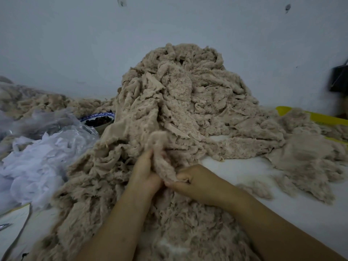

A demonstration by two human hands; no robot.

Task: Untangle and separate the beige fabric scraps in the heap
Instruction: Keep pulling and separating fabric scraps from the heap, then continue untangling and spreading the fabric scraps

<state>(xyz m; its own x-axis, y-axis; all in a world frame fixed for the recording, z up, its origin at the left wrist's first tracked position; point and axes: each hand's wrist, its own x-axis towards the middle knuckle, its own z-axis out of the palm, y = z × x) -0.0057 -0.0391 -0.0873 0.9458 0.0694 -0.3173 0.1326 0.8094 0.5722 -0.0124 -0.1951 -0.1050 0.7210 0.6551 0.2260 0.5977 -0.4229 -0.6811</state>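
Wall [75, 44]: pale blue-white, plain, spans the full rear.
Wall marks: 2 dark smudges [122, 1] near the top edge.
Wall fitting: dark box [339, 79], far right, blurred.
Work surface [244, 172]: white, flat.
Light: dim, cool, even.

Tall tangled heap [180, 95] of fuzzy beige scraps, 1 fluffy strip [162, 157] raised at its front

Bare left hand [145, 172], bare right hand [196, 180], both forearms bare as far as visible
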